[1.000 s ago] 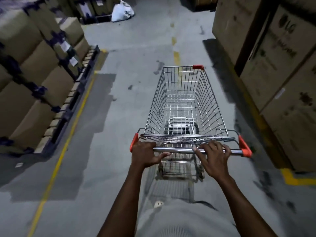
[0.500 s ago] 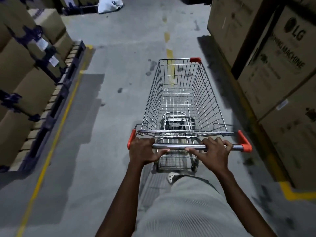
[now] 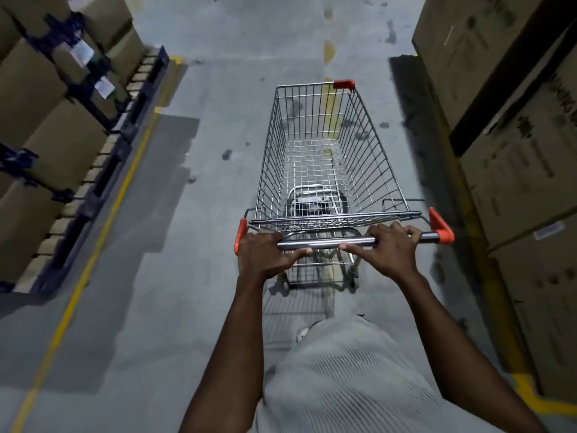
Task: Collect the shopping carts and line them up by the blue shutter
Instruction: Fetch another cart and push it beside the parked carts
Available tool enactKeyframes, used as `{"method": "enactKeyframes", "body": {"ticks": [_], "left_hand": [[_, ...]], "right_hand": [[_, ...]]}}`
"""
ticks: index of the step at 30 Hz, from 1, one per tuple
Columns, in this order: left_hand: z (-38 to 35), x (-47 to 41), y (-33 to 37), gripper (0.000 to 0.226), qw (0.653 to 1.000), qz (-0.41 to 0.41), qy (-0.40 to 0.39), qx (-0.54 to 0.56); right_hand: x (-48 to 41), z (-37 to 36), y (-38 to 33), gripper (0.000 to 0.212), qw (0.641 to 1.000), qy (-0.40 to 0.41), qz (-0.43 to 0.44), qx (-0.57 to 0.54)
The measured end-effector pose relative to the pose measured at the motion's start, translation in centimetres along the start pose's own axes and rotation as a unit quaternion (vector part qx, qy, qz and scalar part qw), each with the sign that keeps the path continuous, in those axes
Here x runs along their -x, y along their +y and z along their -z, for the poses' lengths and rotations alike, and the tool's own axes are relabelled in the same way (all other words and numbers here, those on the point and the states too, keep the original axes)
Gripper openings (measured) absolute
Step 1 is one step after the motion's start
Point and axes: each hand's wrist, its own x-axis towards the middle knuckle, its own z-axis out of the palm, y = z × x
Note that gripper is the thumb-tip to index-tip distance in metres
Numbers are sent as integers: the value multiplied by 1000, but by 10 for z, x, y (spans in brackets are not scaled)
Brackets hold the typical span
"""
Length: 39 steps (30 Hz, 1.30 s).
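Note:
An empty wire shopping cart with orange corner caps stands on the grey concrete aisle straight ahead of me. Its chrome handle bar runs crosswise at the near end. My left hand grips the bar at its left end, fingers curled over it. My right hand grips the bar right of the middle, thumb under it. No blue shutter and no other cart is in view.
Stacked cardboard boxes on a dark pallet line the left side behind a yellow floor line. Tall cardboard cartons wall in the right side. The concrete aisle runs on ahead between them.
The cart has rolled forward down the aisle with both hands on its handle. The boxes on each side have slid closer and past. The white sack at the far end has left the view.

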Motion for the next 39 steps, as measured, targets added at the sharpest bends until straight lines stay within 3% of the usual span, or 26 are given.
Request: {"method": "enactKeyframes", "body": {"ticks": [9,21,31,39], "left_hand": [[9,-2,-29,89,993,105,-43,-25],[20,53,-73,92,967,249,-6,-51],[37,152,-108,88,914,400,1,-71],[56,244,-109,87,847,525,-26,-76]], "right_hand": [[-50,-12,-33,64,997,-24,79,2],[-86,-33,-114,76,970,-86,226,3],[-63,-62,-208,73,914,-102,389,-53],[-19,-92,-280,79,850,-144,504,-56]]}}
